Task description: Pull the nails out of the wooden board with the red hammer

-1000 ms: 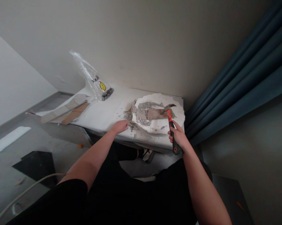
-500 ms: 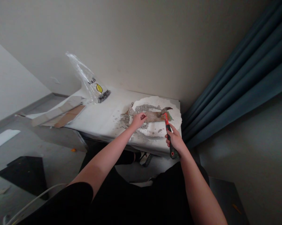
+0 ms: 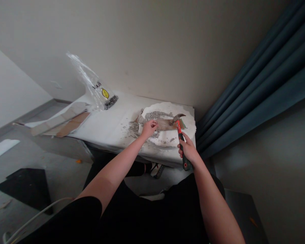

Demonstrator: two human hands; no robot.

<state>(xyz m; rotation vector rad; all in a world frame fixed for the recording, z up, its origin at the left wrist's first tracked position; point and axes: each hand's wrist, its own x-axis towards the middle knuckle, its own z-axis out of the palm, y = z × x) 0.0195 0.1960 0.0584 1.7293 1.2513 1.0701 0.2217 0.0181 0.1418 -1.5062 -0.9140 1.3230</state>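
Note:
A claw hammer [image 3: 179, 128] with a red and black handle is gripped in my right hand [image 3: 189, 149]. Its metal head lies over the right part of a brownish flat strip [image 3: 165, 124], which has a green patch at its right end. At the strip's left end is my left hand [image 3: 149, 128], fingers curled into a pinch; whatever they hold is too small to make out. Grey crumbs [image 3: 156, 115] lie behind the strip on a ragged-edged white sheet [image 3: 189, 130]. More grey debris [image 3: 134, 128] is scattered to the left of the hand.
The white-covered table [image 3: 109, 128] stands against the wall. On it are a clear plastic bag [image 3: 93, 84] with a yellow lemon print and, farther left, torn cardboard [image 3: 72, 124]. A dark curtain [image 3: 243, 84] hangs at the right. Black panels [image 3: 27, 186] lie on the floor.
The whole view has shifted slightly. Both hands stay at nearly the same places over the strip, the hammer head still over its right part.

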